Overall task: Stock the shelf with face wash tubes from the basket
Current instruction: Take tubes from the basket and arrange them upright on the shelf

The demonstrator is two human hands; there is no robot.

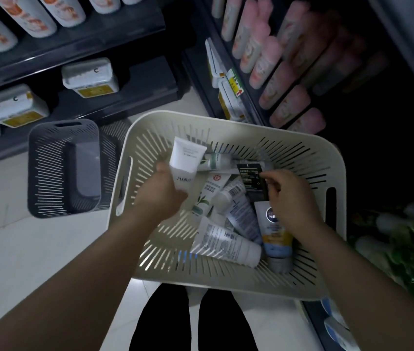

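Observation:
A cream slotted basket [226,122] sits on the floor below me and holds several face wash tubes. My left hand [161,191] grips a white tube [187,160] and holds it up over the basket's left side. My right hand [293,198] pinches a black tube [252,181] near the basket's middle right. Other tubes lie loose beneath: a white one with a barcode [226,241], a blue-white one [241,216] and a white-and-yellow one [274,231]. Dark shelves [228,79] rise behind the basket.
A grey slotted basket [64,168] stands to the left on the pale tiled floor [23,249]. The left shelves hold white bottles and tubs [90,77]. Pink tubes [264,59] fill the right shelf. My legs [193,320] are below the basket. Green items [403,236] lie at the right.

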